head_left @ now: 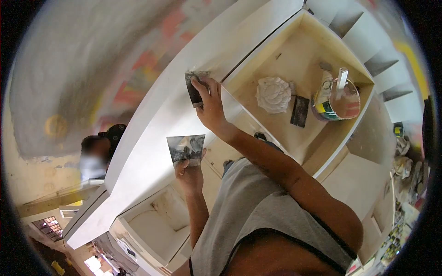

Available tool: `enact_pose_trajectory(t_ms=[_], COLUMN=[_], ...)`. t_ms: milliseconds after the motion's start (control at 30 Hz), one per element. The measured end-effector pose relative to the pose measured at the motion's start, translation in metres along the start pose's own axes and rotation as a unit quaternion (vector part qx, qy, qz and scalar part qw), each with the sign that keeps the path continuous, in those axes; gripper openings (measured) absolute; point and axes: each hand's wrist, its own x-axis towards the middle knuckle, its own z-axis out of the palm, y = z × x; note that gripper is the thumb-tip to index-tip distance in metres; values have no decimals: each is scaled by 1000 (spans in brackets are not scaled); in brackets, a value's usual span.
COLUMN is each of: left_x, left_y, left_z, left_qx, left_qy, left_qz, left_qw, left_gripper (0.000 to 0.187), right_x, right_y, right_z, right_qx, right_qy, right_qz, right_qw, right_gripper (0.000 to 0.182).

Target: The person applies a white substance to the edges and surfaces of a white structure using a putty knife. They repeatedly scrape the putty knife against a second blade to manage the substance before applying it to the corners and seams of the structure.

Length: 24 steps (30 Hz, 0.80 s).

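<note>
My right hand (pixel 212 103) is closed on a dark, flat putty scraper (pixel 195 90), its upper edge against the white panel (pixel 156 99). Lower down, my left hand (pixel 189 175) grips a wider metal putty scraper (pixel 186 148) from below, thumb on its face. Grey and white smears mark that metal face. It is held apart from the right hand's scraper.
To the right, an open cabinet box (pixel 294 50) holds a crumpled white plastic piece (pixel 273 94), a dark rectangular plate (pixel 300 111) and a paint-stained bucket (pixel 345 106). An open drawer box (pixel 159 216) lies lower left. Another person (pixel 97 154) is beyond the panel.
</note>
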Motion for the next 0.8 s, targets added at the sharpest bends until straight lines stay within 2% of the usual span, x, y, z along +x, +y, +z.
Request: enact_pose_trajectory(t_ms=[100,167,200,267,333,400,433,467,533,600,633,667,700,733,800], left_x=[2,5,8,11,19,30,30,32,35,20,19,17,15,12,5], left_y=[6,4,1,-5,-17,-28,-30,-27,-20,6,3,6,7,9,12], left_z=[10,16,20,28,24,21,37,45,54,84,67,64,60,57,60], left_qx=[-24,-65,-67,-75,-84,-231,-180,-187,-173,-84,-70,-72,-87,-101,-86], left_qy=[3,11,11,18,-2,-96,-24,-41,-42,-32,-45,-44,-85,-124,-80], left_qz=[-8,-28,-26,-81,-102,-155,-111,-113,-116,-86,-77,-75,-59,-44,-17], left_qw=[1000,997,997,994,991,956,977,975,977,992,994,994,991,986,993], left_gripper=[62,49,49,44,39,32,28,28,28,31,34,34,36,37,37], right_x=[-5,-2,1,0,-7,-13,-17,-23,-48,-32,-16,3,11,30,64], right_y=[-5,-12,-17,-28,-41,-59,-63,-68,-41,-4,7,4,33,30,30], right_z=[-7,-30,-45,-74,-96,-117,-119,-121,-102,-105,-113,-115,-102,-98,-92], right_qx=[-19,-41,-41,42,59,173,231,270,178,53,-6,-8,-47,-47,-71], right_qy=[-42,-105,-107,-162,-166,-254,-252,-276,-233,-275,-326,-265,-176,-57,70], right_qz=[-19,-22,-25,0,-17,-71,-138,-98,-46,-68,-73,-122,-106,-91,-54], right_qw=[999,993,993,986,984,949,930,917,955,958,943,957,978,993,994], right_gripper=[77,68,68,62,59,59,62,65,63,57,52,50,48,48,57])
